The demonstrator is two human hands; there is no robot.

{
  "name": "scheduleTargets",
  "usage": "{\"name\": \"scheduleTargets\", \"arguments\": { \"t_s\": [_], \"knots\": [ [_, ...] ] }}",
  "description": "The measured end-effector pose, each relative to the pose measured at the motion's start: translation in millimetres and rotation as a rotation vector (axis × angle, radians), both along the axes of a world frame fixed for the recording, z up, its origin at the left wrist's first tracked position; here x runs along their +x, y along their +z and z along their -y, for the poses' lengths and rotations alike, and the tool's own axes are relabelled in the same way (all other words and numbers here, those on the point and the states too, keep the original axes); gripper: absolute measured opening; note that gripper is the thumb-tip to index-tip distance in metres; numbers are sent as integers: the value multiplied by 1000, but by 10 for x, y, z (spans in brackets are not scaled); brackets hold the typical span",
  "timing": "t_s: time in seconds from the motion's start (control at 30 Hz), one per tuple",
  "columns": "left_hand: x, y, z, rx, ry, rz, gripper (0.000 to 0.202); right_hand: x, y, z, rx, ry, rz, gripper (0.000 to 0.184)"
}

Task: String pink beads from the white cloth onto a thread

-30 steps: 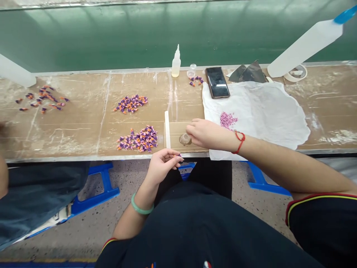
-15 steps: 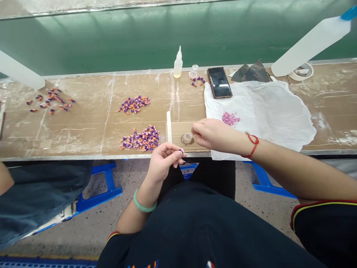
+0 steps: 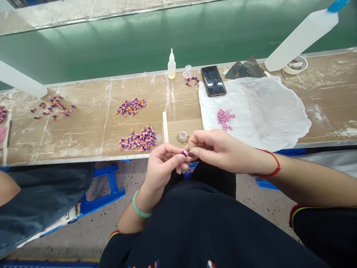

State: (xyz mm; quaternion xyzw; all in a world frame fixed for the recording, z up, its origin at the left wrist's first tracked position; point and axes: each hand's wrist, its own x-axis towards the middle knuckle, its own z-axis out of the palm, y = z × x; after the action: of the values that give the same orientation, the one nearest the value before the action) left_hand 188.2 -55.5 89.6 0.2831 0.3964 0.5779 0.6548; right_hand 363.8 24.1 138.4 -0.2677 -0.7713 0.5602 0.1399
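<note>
**black short sleeves, green bangle, red cord**

the person wears a black short-sleeved top (image 3: 212, 227) with sleeve trim (image 3: 295, 213) of red and yellow stripes. small embroidered marks (image 3: 211, 264) in red and white, and others (image 3: 145, 265) in orange and blue, show on the chest. a smooth pale green bangle (image 3: 139, 205) circles the left wrist (image 3: 145, 195), and a thin red cord bracelet (image 3: 270, 167) circles the right wrist (image 3: 262, 165).
</note>
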Motion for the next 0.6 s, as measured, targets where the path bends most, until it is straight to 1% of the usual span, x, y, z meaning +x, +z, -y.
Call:
{"name": "scheduleTargets", "arguments": {
  "t_s": [0.07, 0.23, 0.6],
  "knots": [
    [-1, 11, 15, 19, 7, -18, 33, 9, 4, 20, 40, 2, -2, 14],
    [8, 20, 39, 51, 28, -40, 31, 4, 6, 53, 80, 10, -24, 12],
    [38, 11, 74, 35, 59, -72, 31, -6, 11, 75, 178, 6, -16, 9]
  ]
}}
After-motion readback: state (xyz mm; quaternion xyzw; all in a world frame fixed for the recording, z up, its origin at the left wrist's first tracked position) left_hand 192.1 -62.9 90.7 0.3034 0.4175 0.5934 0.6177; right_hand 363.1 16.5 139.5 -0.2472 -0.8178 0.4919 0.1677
